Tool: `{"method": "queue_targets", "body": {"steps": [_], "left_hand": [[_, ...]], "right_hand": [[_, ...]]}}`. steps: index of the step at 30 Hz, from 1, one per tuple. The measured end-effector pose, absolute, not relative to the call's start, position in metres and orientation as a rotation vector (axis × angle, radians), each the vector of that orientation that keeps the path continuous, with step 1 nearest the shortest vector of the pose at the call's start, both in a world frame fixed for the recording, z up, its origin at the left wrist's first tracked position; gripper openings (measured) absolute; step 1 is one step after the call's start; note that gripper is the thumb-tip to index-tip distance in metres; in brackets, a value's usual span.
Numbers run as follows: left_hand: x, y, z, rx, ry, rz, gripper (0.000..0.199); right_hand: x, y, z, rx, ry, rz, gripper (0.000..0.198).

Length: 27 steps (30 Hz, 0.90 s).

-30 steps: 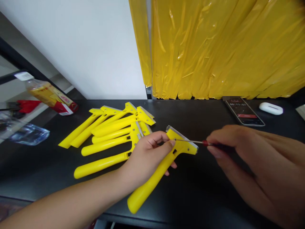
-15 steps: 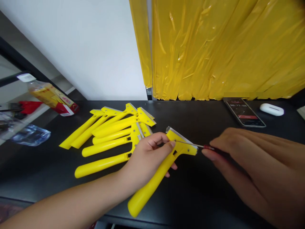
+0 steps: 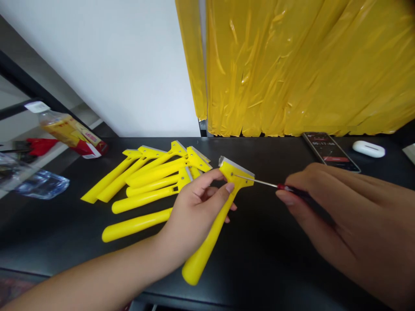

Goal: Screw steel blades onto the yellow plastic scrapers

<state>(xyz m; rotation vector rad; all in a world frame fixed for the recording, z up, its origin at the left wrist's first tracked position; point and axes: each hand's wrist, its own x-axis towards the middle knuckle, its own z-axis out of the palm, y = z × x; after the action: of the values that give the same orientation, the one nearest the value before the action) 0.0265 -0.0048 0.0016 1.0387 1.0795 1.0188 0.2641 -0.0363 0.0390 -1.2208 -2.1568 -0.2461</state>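
Observation:
A yellow scraper (image 3: 214,235) with a metal blade along its head is gripped near the neck by my left hand (image 3: 197,205), its handle slanting down toward the table's front. My right hand (image 3: 350,220) is closed around a screwdriver (image 3: 281,186) with a dark red handle. Its thin shaft crosses the scraper's head, the tip at or close to the left screw; I cannot tell whether it sits in the screw. Several more yellow scrapers (image 3: 139,201) lie in an overlapping pile to the left, partly hidden behind my left hand.
On the dark table (image 3: 269,259) a phone (image 3: 330,151) with a running timer lies at the back right, beside a white earbud case (image 3: 368,149). A drink bottle (image 3: 71,131) and a clear plastic bottle (image 3: 42,183) lie at left. Yellow plastic sheeting (image 3: 292,65) hangs behind.
My left hand has shifted the scraper's head up and to the left, and its handle stands steeper. The screwdriver shaft shows more of its length now, still pointing at the left screw.

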Motion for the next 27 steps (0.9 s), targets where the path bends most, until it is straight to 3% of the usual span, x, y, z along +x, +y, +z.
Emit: {"method": "queue_targets", "body": {"steps": [9, 13, 22, 25, 27], "left_hand": [[0.023, -0.006, -0.004, 1.053, 1.103, 1.068, 0.037], [0.021, -0.007, -0.004, 1.164, 1.069, 1.126, 0.031], [0.023, -0.004, -0.001, 1.348, 1.130, 1.195, 0.028], [0.023, -0.003, 0.000, 1.277, 1.107, 1.187, 0.034], [0.024, -0.002, 0.002, 1.175, 1.056, 1.172, 0.037]], "right_hand": [[0.264, -0.032, 0.040, -1.226, -2.254, -0.421, 0.018], [0.263, -0.029, 0.041, -1.170, -2.322, -0.444, 0.018], [0.253, -0.028, 0.048, -1.460, -1.989, 0.587, 0.047], [0.253, -0.026, 0.046, -1.511, -1.941, 0.688, 0.045], [0.253, -0.027, 0.043, -1.486, -1.948, 0.634, 0.033]]}}
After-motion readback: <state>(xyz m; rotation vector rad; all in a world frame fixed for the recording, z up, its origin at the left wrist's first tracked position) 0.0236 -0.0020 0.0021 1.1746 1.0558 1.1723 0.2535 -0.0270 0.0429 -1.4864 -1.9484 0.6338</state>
